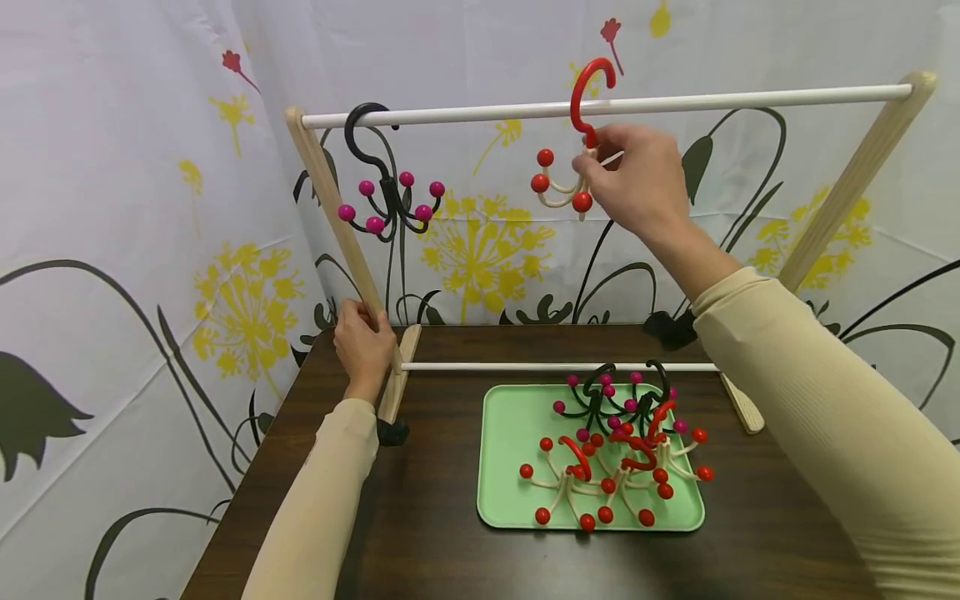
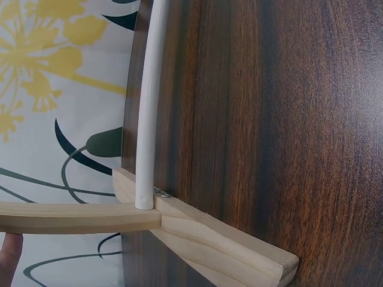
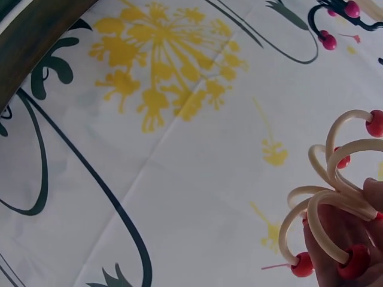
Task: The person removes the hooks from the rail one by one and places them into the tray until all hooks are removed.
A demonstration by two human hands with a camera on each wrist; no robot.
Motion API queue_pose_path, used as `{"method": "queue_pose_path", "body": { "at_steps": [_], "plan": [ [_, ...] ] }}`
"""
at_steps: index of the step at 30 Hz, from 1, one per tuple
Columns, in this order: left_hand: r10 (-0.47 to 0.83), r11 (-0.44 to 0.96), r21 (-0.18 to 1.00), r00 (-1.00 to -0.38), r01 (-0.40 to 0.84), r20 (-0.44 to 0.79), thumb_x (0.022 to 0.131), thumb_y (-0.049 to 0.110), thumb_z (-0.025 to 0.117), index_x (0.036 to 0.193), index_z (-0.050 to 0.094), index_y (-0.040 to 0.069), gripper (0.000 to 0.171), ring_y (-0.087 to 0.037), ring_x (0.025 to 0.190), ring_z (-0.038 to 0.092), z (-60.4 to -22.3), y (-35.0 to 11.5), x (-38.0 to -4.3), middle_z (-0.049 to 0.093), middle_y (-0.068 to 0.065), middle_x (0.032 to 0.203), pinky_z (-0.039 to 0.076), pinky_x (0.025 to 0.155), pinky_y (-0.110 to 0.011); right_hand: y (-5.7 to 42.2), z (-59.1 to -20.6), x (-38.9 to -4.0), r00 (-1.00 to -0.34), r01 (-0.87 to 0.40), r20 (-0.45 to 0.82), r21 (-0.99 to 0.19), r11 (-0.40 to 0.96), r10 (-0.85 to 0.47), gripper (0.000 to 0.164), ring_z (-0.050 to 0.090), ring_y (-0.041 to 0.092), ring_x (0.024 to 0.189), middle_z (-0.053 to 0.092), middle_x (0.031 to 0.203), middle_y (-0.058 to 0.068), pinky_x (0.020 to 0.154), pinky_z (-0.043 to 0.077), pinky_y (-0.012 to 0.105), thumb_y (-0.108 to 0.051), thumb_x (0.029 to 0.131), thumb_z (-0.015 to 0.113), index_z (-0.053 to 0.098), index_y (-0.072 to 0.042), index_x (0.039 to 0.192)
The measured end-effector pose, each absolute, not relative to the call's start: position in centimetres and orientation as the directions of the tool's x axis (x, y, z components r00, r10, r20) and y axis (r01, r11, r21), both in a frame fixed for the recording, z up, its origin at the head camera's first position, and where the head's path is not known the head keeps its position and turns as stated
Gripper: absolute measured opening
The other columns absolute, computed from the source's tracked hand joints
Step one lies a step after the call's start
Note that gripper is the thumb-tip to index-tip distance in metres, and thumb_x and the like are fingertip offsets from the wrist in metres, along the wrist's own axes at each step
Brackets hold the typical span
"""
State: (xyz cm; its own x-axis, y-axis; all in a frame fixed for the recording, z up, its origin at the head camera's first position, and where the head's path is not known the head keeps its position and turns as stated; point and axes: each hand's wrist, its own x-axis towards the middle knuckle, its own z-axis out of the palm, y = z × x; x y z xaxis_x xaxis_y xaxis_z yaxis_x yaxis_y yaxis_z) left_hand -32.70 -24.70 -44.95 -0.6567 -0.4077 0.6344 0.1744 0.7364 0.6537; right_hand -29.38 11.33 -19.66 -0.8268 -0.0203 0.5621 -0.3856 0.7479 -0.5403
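Note:
My right hand (image 1: 637,175) pinches the neck of a cream multi-arm hanger (image 1: 577,108) with red ball tips and a red hook. In the head view the hook overlaps the white top rod (image 1: 480,113) of a wooden rack, its curve rising above the rod. The right wrist view shows the cream arms (image 3: 328,230) fanned out beside the fingers. My left hand (image 1: 363,346) grips the rack's left wooden upright (image 1: 330,196) near its foot; only a fingertip (image 2: 8,254) shows in the left wrist view. A black hanger (image 1: 388,196) with magenta balls hangs from the rod's left end.
A green tray (image 1: 495,500) on the dark wooden table (image 1: 420,533) holds several more hangers, cream-and-red in front, black-and-magenta behind. A white lower rod (image 1: 480,367) runs behind the tray. Black clamps (image 1: 392,432) sit at the rack's feet. Flower-printed cloth (image 1: 465,50) hangs behind.

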Motion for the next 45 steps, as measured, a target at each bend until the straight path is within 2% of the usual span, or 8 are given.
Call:
{"method": "queue_pose_path", "body": {
  "at_steps": [5, 9, 14, 21, 26, 32, 36, 45],
  "plan": [
    [-0.41, 0.73, 0.661, -0.663, 0.173, 0.626, 0.086, 0.012, 0.068, 0.094, 0.054, 0.0, 0.02, -0.039, 0.077, 0.057, -44.8, -24.5, -32.6, 0.055, -0.017, 0.087, 0.043, 0.07, -0.055, 12.1, -19.1, -28.2, -0.838, -0.386, 0.544, -0.55, 0.741, -0.033, 0.029, 0.068, 0.015, 0.087, 0.072, 0.097, 0.005, 0.065, 0.046, 0.022, -0.031, 0.092, 0.064, 0.073, -0.008, 0.107],
    [-0.41, 0.727, 0.664, -0.665, 0.175, 0.624, 0.086, 0.012, 0.068, 0.094, 0.054, 0.0, 0.02, -0.039, 0.077, 0.057, -44.7, -24.5, -32.6, 0.056, -0.018, 0.087, 0.043, 0.07, -0.055, 12.4, -19.8, -27.0, -0.865, -0.391, 0.493, -0.538, 0.747, -0.097, 0.027, 0.068, 0.018, 0.082, 0.073, 0.094, 0.007, 0.063, 0.044, 0.028, -0.03, 0.09, 0.066, 0.074, -0.008, 0.102],
    [-0.415, 0.728, 0.664, -0.661, 0.171, 0.625, 0.086, 0.013, 0.069, 0.094, 0.054, 0.0, 0.021, -0.039, 0.077, 0.057, -44.6, -24.6, -32.7, 0.056, -0.017, 0.087, 0.043, 0.07, -0.055, 11.5, -22.5, -26.2, -0.897, -0.402, 0.388, -0.509, 0.761, -0.214, 0.023, 0.066, 0.02, 0.084, 0.073, 0.092, 0.009, 0.068, 0.043, 0.036, -0.027, 0.088, 0.069, 0.074, -0.009, 0.1],
    [-0.418, 0.729, 0.664, -0.658, 0.168, 0.626, 0.086, 0.013, 0.068, 0.094, 0.054, 0.0, 0.021, -0.039, 0.077, 0.057, -44.6, -24.8, -32.7, 0.056, -0.017, 0.087, 0.043, 0.07, -0.055, 8.7, -27.8, -25.0, -0.903, -0.43, 0.218, -0.479, 0.765, -0.371, 0.014, 0.065, 0.017, 0.079, 0.072, 0.084, 0.0, 0.067, 0.047, 0.036, -0.024, 0.081, 0.074, 0.072, -0.013, 0.089],
    [-0.416, 0.729, 0.664, -0.662, 0.166, 0.623, 0.086, 0.013, 0.068, 0.094, 0.054, 0.0, 0.021, -0.039, 0.078, 0.057, -44.6, -24.9, -32.7, 0.055, -0.017, 0.088, 0.043, 0.07, -0.055, 7.2, -31.7, -24.3, -0.852, -0.503, 0.145, -0.49, 0.712, -0.503, 0.009, 0.065, 0.014, 0.076, 0.073, 0.084, -0.003, 0.068, 0.05, 0.034, -0.016, 0.085, 0.073, 0.076, -0.013, 0.093],
    [-0.418, 0.73, 0.663, -0.659, 0.167, 0.625, 0.087, 0.013, 0.068, 0.095, 0.054, 0.0, 0.02, -0.039, 0.077, 0.058, -44.5, -24.7, -32.7, 0.056, -0.018, 0.088, 0.044, 0.069, -0.055, 6.1, -35.5, -24.0, -0.751, -0.589, 0.046, -0.498, 0.636, -0.659, 0.01, 0.065, 0.01, 0.079, 0.073, 0.099, -0.002, 0.069, 0.05, 0.027, -0.013, 0.089, 0.072, 0.077, -0.012, 0.097],
    [-0.413, 0.726, 0.666, -0.666, 0.17, 0.621, 0.087, 0.013, 0.067, 0.095, 0.054, 0.0, 0.02, -0.039, 0.077, 0.058, -44.4, -24.5, -32.6, 0.056, -0.018, 0.088, 0.044, 0.069, -0.055, 5.4, -37.0, -23.7, -0.674, -0.64, 0.002, -0.501, 0.583, -0.739, 0.011, 0.065, 0.008, 0.077, 0.073, 0.097, -0.001, 0.067, 0.05, 0.024, -0.009, 0.09, 0.07, 0.077, -0.012, 0.098],
    [-0.422, 0.723, 0.672, -0.67, 0.158, 0.611, 0.087, 0.013, 0.067, 0.094, 0.054, 0.0, 0.019, -0.038, 0.077, 0.058, -44.2, -24.5, -32.6, 0.056, -0.017, 0.088, 0.044, 0.07, -0.054, 4.4, -39.0, -22.4, -0.586, -0.654, -0.069, -0.548, 0.521, -0.807, 0.012, 0.064, 0.009, 0.077, 0.073, 0.092, 0.0, 0.072, 0.051, 0.026, -0.005, 0.09, 0.067, 0.076, -0.008, 0.097]
  ]
}}
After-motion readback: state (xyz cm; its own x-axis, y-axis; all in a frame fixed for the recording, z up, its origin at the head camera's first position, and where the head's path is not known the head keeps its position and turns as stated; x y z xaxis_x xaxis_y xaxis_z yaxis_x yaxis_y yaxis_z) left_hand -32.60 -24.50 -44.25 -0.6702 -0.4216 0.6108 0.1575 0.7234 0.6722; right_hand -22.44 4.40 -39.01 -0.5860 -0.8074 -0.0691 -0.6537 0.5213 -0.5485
